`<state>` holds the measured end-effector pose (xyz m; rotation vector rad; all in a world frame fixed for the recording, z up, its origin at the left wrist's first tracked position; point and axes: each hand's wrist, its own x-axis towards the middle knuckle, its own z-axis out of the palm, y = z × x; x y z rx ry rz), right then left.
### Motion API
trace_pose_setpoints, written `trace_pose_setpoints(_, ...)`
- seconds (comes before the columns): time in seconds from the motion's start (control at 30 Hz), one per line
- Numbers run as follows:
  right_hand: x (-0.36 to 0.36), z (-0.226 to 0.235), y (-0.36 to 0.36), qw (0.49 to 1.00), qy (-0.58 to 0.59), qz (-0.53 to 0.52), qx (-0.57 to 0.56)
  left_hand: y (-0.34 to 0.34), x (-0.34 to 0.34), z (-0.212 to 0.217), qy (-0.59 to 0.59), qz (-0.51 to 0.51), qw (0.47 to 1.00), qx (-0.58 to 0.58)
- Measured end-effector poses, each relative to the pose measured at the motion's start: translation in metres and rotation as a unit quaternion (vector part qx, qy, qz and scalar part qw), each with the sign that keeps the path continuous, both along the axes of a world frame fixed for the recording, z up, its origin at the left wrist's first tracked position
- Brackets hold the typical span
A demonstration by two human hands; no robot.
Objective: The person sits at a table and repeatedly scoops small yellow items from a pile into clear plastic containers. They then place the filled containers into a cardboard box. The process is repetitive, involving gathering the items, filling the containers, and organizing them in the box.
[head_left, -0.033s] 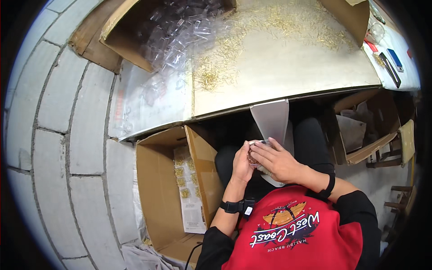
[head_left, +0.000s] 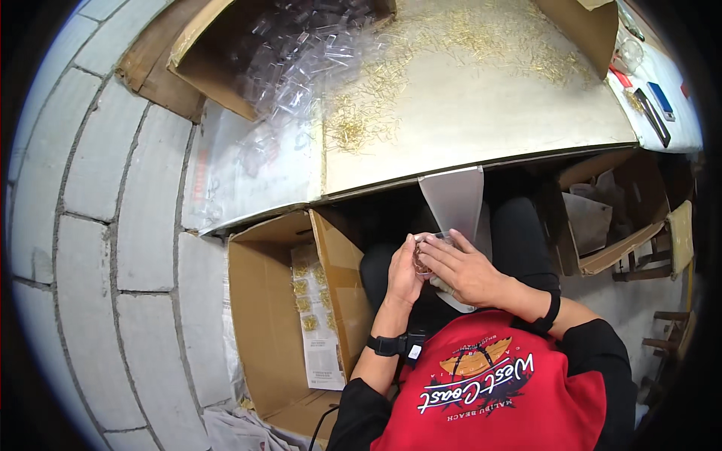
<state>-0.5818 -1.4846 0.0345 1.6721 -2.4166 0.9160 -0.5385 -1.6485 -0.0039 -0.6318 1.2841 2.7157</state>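
A small clear box [head_left: 420,264], with coppery bits showing through it, sits between the person's two hands just below and right of the middle of the frame, over the lap. The left hand [head_left: 405,279] is curled partly closed around the box's left side and has hold of it. The right hand [head_left: 472,276] lies over the box from the right, its fingers nearly straight and close together, the thumb held apart (whether it grips as well, I cannot tell). Just above the hands, a grey chute [head_left: 456,197] slopes down from the edge of the table [head_left: 489,124].

Gold pins [head_left: 359,124] are scattered along the table in the upper middle, and a heap of clear plastic boxes [head_left: 297,86] spills out at the upper left. In the lower left stands an open cardboard box [head_left: 252,312], with packs of gold pins [head_left: 303,304] inside. A blue thing [head_left: 661,98] and a black thing [head_left: 652,118] lie side by side at the upper right.
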Motion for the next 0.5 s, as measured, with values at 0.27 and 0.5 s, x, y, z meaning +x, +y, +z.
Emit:
trace_pose_setpoints(0.27,-0.019,0.01,0.006,0.98,-0.133,-0.028,-0.143,0.007,-0.005,0.019,0.022,-0.013,0.999,-0.019)
trace_pose_setpoints(0.5,-0.007,0.009,0.012,0.999,-0.018,-0.028,0.001,0.012,-0.003,0.026,0.067,-0.01,0.996,0.05)
